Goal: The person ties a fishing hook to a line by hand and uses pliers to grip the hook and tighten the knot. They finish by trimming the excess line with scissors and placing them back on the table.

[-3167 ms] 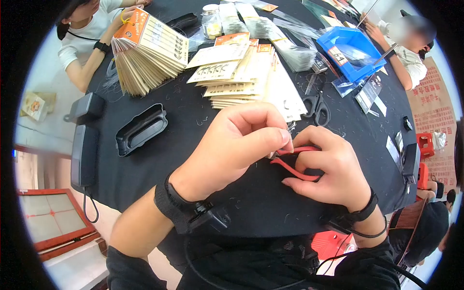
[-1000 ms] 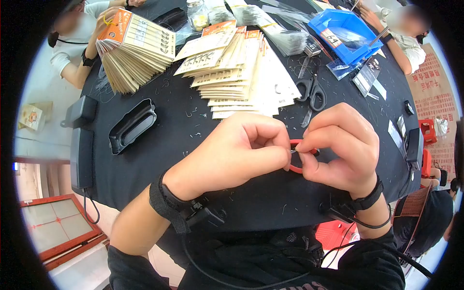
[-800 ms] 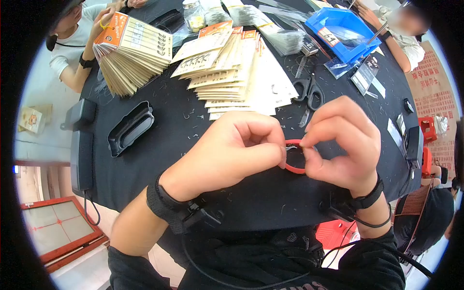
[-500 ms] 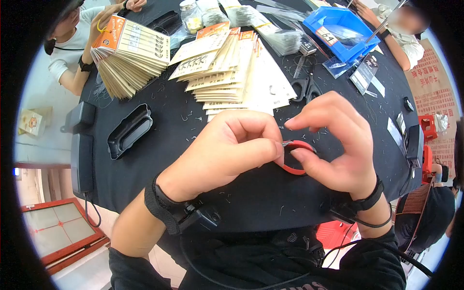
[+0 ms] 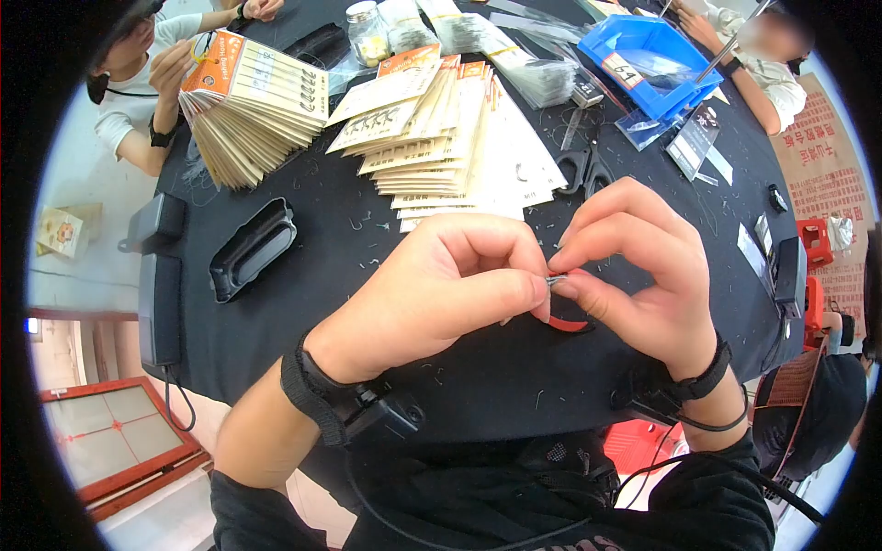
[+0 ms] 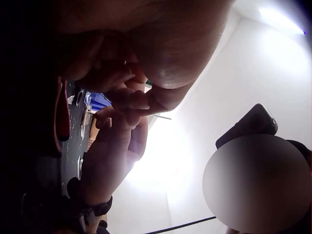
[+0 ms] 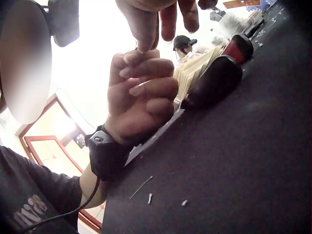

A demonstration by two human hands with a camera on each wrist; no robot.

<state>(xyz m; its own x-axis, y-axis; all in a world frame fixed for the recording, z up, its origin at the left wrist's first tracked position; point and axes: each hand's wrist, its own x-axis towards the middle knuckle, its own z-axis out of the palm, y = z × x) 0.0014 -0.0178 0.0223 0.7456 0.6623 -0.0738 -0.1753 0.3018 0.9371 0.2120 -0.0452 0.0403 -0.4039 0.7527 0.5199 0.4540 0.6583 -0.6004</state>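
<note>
fingers of the left hand are curled tight, thumb + forefinger tips pinching a small metal piece. right hand pinches the other end w/ thumb + forefinger, its other fingers curled above. the piece sits between the two hands, held just above the black table, near its front edge. a red-handled tool lies on the table right under the right hand, mostly hidden by it. left wrist view is too dark to add much; right wrist view shows the left hand's fingers bunched, tips meeting the right's.

containers: blue bin at far right holds sth clear + plastic-like, w/ a white label reading "64". glass jar at the far edge, lid on, pale bits inside. shallow black tray sits left of the hands.

writing: fanned card stack mid-table, hooks mounted on the cards, orange headers, print too small to read. another fan of cards is held by a second person at far left. red sheet at the right edge carries chinese characters. scissors lie beside the mid stack.
</note>
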